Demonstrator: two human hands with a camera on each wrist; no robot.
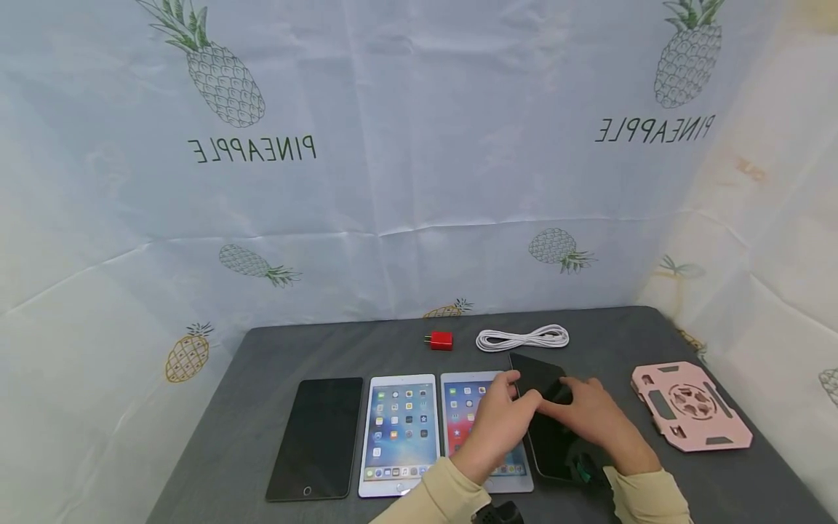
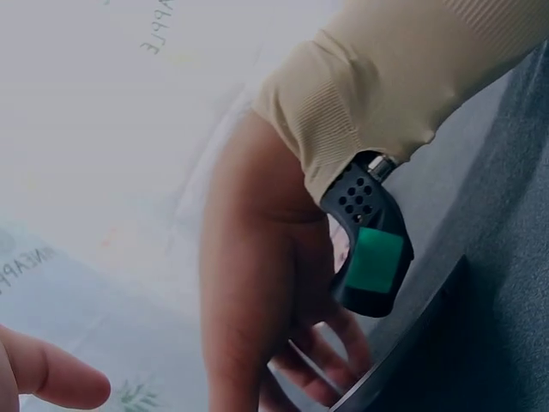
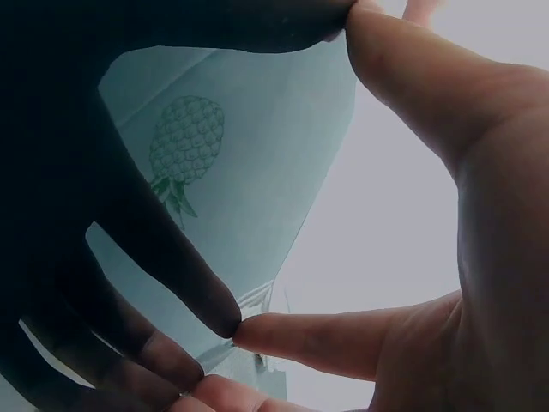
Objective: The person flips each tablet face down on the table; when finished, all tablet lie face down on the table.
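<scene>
Left hand (image 1: 497,418) and right hand (image 1: 592,418) meet over the tablet (image 1: 553,451), which lies on the person's side of the cable (image 1: 522,339), its far end close to the coil. Right hand: fingers spread, fingertips (image 3: 266,333) appearing to touch the glossy face; no grip visible. Left hand: partly open, thumb toward the other thumb; whether it pinches anything cannot be told. Tablet flat or slightly raised: unclear.

Surroundings: charger (image 1: 441,340) left of the cable; lit tablet (image 1: 458,415) left of the cable on the person's side, partly under the left arm; pink case (image 1: 703,407) right of the cable, also on the person's side.

Assessment: step judged to be fingertip work on the half of the tablet nearer the cable. Light, even pressure should serve best, one hand steadying an edge while the other works, since a smooth tablet may slide toward the cable. Wrist unit (image 2: 373,257) sits low beside the tablet; raising the right wrist a little would guard against scraping. Left sleeve (image 1: 452,491) could nudge the lit tablet, so the elbow is better carried high
</scene>
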